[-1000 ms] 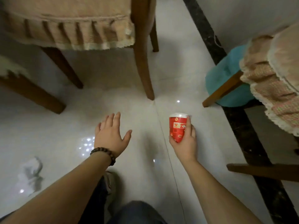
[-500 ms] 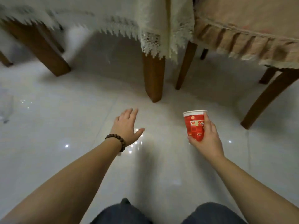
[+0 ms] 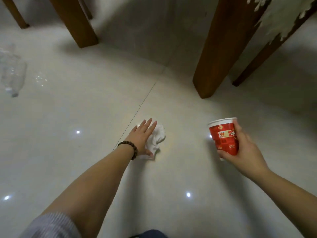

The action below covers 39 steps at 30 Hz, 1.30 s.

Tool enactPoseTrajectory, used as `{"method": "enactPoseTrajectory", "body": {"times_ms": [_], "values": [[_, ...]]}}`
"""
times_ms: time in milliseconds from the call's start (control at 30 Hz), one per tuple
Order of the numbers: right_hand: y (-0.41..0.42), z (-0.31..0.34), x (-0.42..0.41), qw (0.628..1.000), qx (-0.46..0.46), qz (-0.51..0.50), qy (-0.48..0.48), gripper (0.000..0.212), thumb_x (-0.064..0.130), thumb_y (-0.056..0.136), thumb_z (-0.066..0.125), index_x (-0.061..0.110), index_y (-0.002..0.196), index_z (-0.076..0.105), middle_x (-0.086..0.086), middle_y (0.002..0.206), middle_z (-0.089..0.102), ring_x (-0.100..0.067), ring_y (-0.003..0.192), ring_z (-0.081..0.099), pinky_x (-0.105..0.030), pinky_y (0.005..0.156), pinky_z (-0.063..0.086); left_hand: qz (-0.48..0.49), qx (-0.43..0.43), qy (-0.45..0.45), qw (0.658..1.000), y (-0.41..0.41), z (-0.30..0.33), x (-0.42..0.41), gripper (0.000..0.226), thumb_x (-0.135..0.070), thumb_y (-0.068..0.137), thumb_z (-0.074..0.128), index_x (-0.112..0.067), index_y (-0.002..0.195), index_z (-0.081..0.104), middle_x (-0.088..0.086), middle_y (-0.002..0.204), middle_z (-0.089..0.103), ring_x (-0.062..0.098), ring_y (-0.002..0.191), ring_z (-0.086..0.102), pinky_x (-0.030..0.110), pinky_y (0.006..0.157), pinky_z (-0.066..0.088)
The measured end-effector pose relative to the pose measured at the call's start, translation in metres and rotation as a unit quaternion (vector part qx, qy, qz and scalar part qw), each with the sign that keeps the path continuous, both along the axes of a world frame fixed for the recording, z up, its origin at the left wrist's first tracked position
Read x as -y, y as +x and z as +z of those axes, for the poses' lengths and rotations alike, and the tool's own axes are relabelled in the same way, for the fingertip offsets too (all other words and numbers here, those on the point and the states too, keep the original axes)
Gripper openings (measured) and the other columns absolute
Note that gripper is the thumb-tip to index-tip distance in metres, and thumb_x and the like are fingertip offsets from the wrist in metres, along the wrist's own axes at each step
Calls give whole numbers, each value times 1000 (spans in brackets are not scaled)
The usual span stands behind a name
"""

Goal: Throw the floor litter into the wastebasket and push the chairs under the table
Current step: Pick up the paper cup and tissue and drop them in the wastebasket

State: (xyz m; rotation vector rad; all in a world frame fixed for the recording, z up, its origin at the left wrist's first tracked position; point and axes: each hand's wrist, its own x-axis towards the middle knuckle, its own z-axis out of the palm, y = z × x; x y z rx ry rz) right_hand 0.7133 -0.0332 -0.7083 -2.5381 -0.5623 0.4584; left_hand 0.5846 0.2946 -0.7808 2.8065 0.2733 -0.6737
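Scanning from the left, I take the crumpled tissue (image 3: 157, 140) as my landmark and place everything by it. Far to its left, near the frame edge, a clear plastic bottle (image 3: 12, 73) lies on its side on the pale tiled floor (image 3: 68, 160); I judge it is easy to overlook, being almost the floor's own colour. The left hand (image 3: 143, 137), with a bead bracelet (image 3: 129, 149) at the wrist, lies over the tissue's left side, fingers straight and spread, thumb down at its near edge, nothing yet closed on. The risk I see here is that flat fingers slide the light tissue along the glossy tile instead of gathering it, or catch only a loose corner so it drops on the way to the wastebasket, which is not in view. Beyond the tissue and to its right stands a thick wooden table leg (image 3: 216, 48), with lace tablecloth (image 3: 283, 16) hanging farther right. To the tissue's right and well apart from it, the right hand (image 3: 243, 148) holds a red paper cup (image 3: 223, 137) upright, fingers wrapped round its side and base; squeezing could crush it, and I cannot tell whether anything is inside to spill. Against half a second ago, the left hand was open over bare floor with no tissue in sight, the view has swung so the table leg now stands at the right, and the cup is gripped as before.
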Motion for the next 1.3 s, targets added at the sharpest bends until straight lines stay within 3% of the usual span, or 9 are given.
{"method": "enactPoseTrajectory", "body": {"times_ms": [167,267,400,567,767,933,1100,1300], "values": [[-3,-15,-12,1000,-7,-15,3,112,30,69,82,35,150,4,-8,139,40,-26,119,48,-35,91,42,35,9,-67,997,11,-30,14,121,-64,69,69,-21,152,-8,-3,161,-5,19,148,-3,38,120,10],[-2,-20,-14,999,-16,-31,10,111,28,68,82,33,150,6,-8,138,41,-24,119,47,-30,90,39,42,44,-40,997,5,-46,34,95,-50,80,63,-16,152,13,2,159,17,22,146,13,34,118,17],[-1,-20,-12,999,-19,-32,8,111,30,69,82,35,149,5,-8,138,41,-24,118,48,-35,92,43,106,151,-56,981,-9,-48,50,50,-22,82,61,-18,131,51,2,129,56,26,117,48,32,93,38],[-5,0,-10,998,-20,-56,30,109,31,68,82,37,148,8,-9,136,44,-27,116,51,-41,94,44,190,135,-73,970,-19,-9,42,32,-14,88,48,-19,119,57,4,109,60,26,105,53,31,75,40],[-37,95,-14,998,-46,-32,37,110,27,67,82,40,147,8,-9,133,46,-28,112,53,-45,94,46,307,175,-84,932,-64,119,49,31,-20,89,51,-18,120,55,6,110,60,28,99,57,34,72,45],[-76,218,-38,997,-58,40,18,106,27,72,80,32,149,7,-8,137,39,-24,117,46,-31,89,36,373,173,-67,909,-118,262,62,28,-22,90,50,-20,117,58,6,107,61,27,93,58,32,70,42],[-111,355,-73,991,-64,114,26,106,29,73,79,34,149,4,-6,138,37,-22,118,46,-38,94,43,411,178,-33,894,-168,411,59,25,-23,90,49,-21,112,60,6,103,61,27,91,58,34,69,44],[-161,505,-123,978,-52,200,35,109,29,71,80,33,149,4,-5,139,37,-24,120,46,-40,96,43,509,210,-48,834,-236,573,58,23,-21,91,50,-19,111,61,8,105,62,28,93,58,30,68,38]]}}
